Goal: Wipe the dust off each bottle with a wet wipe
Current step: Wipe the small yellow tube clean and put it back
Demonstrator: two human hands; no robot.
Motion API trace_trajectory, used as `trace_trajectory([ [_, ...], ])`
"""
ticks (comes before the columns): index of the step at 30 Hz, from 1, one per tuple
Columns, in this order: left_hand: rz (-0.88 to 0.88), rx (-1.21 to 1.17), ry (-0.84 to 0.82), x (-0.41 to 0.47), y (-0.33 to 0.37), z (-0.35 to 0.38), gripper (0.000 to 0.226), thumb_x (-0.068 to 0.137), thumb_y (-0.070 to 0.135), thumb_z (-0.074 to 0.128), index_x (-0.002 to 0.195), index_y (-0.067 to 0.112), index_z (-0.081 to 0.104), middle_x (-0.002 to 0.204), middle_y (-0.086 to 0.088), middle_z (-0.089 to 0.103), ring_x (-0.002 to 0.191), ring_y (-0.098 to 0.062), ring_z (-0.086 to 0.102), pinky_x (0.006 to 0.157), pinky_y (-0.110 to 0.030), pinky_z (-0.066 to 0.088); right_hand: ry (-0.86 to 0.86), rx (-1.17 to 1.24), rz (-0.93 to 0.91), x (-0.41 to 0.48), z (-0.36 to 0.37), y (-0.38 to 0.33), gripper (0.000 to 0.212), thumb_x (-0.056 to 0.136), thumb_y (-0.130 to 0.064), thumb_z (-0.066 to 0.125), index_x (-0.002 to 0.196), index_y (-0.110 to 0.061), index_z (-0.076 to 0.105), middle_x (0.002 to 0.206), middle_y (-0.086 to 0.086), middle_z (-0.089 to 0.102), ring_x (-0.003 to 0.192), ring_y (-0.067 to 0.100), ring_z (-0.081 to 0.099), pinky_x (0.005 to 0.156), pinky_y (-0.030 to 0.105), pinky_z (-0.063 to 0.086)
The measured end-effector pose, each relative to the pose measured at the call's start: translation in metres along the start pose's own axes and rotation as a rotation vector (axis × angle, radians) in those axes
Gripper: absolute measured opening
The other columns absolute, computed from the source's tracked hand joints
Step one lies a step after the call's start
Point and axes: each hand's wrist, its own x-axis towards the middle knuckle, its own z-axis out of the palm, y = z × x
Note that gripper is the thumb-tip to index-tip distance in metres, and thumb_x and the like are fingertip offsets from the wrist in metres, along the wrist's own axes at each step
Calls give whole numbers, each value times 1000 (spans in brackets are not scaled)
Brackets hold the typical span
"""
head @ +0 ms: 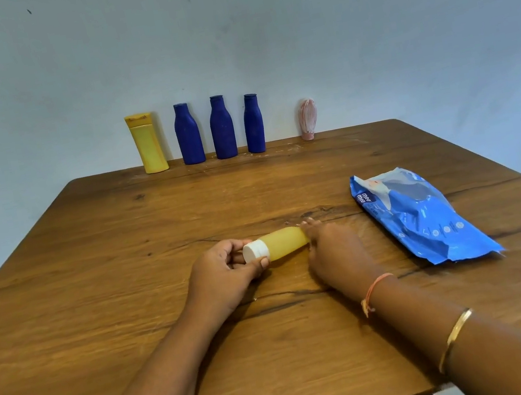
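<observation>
Two-handed hold on yellow bottle [286,243] | left hand [220,274] pinches cap [255,251] | right hand [335,253] curled round base

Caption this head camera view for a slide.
Left hand and right hand hold a small yellow bottle sideways at a wooden table, wipes pack alongside.
</observation>
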Motion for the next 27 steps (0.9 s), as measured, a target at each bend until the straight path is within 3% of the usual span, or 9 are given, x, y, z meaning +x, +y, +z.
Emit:
trace_trajectory([
  [3, 5, -1, 2, -1, 1, 0, 28, 75, 9, 75, 99, 18, 64, 89, -2, 70, 80, -16, 67, 77, -27, 54, 12, 46, 39, 2, 0, 2, 52, 92, -6, 43, 141, -17, 34, 149, -4, 32, 135, 17, 34, 111, 31, 30],
  [7, 7, 18, 3, -3, 2, 0, 28, 75, 10, 75, 99, 18, 65, 87, 0, 70, 78, -14, 67, 75, -25, 54, 85, 139, 25, -6, 6, -3, 48, 93, -7, 43, 140, -15, 36, 149, -4, 33, 136, 12, 31, 110, 25, 24],
  [11, 15, 31, 7, -2, 3, 0, 26, 74, 9, 75, 93, 22, 63, 83, 3, 70, 68, -2, 65, 63, -11, 51, 144, 200, -97, -16, 7, -19, 49, 91, -5, 45, 138, -15, 40, 147, -5, 36, 135, 6, 31, 108, 15, 18],
  [15, 6, 13, -9, -4, 3, -1, 18, 79, 9, 70, 96, 13, 66, 82, -5, 71, 72, -16, 67, 61, -21, 52, 119, 279, -250, -26, 8, -46, 48, 90, -2, 44, 137, -12, 43, 147, 0, 36, 137, 6, 28, 108, 13, 14],
  [21, 7, 1, -16, -3, 2, -1, 20, 77, 7, 72, 95, 15, 66, 84, -5, 72, 75, -15, 67, 68, -25, 54, 52, 155, -333, -30, 4, -38, 52, 93, -5, 41, 143, -17, 30, 152, -4, 25, 139, 6, 17, 103, 9, -1],
  [23, 12, -9, -8, -3, 2, 0, 26, 71, 5, 77, 91, 19, 65, 84, -2, 71, 74, -9, 67, 67, -16, 53, 28, 83, -257, -22, 2, -25, 53, 94, -8, 41, 144, -17, 27, 153, -4, 23, 141, 10, 15, 109, 15, 4],
  [27, 4, 25, 2, -1, 0, 0, 30, 69, 11, 80, 90, 25, 64, 88, 1, 71, 80, -11, 67, 77, -26, 54, 16, 36, 15, 1, -2, 3, 53, 90, -7, 44, 141, -20, 35, 149, -7, 33, 135, 17, 35, 110, 31, 31],
])
